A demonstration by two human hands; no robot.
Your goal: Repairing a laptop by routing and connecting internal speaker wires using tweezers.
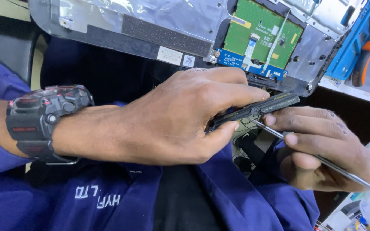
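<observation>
The left hand (172, 117) has its grip closed on a long, narrow black component (255, 109), thumb beneath and fingers over the top, pinching the end nearest the palm so that the rest of the strip juts out past the fingertips. The right hand (322, 147) meets it from the other side: its grip is closed around a thin metal tool (322, 161), held like a pen, whose tip lies against the underside of the black component just beyond the left thumb. A black and red wristwatch (43, 122) sits on the left wrist, well back from the grip. Above both grips lies an opened laptop casing (150, 19) with a green circuit board (260, 34) and a blue strip along its lower edge. Below the hands is the person's blue work clothing (120, 201). Off beyond the right hand, orange-handled pliers (367, 53) rest on a blue tray (354, 38).
</observation>
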